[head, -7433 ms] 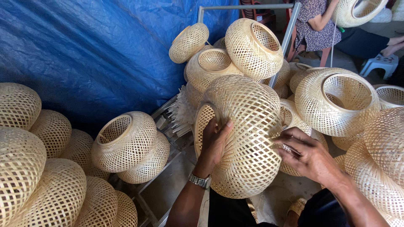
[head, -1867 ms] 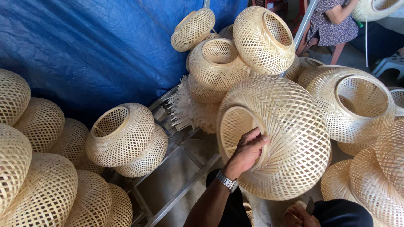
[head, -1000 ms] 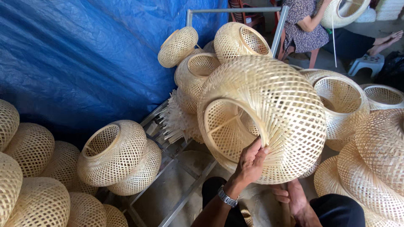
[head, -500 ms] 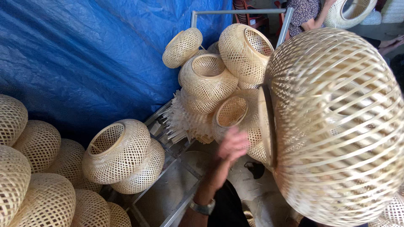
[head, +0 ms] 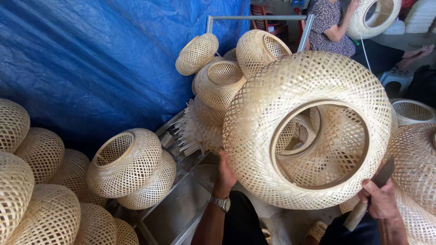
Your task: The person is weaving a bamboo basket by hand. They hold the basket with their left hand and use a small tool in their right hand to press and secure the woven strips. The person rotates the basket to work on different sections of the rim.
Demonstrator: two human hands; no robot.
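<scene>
Crowding the held woven lampshade (head: 254, 136): stacked woven shades (head: 218, 81), blue tarp (head: 91, 59).

Single head-worn view, looking steeply down, close above woven lampshade (head: 309, 131), blue tarp (head: 100, 59) behind
</scene>
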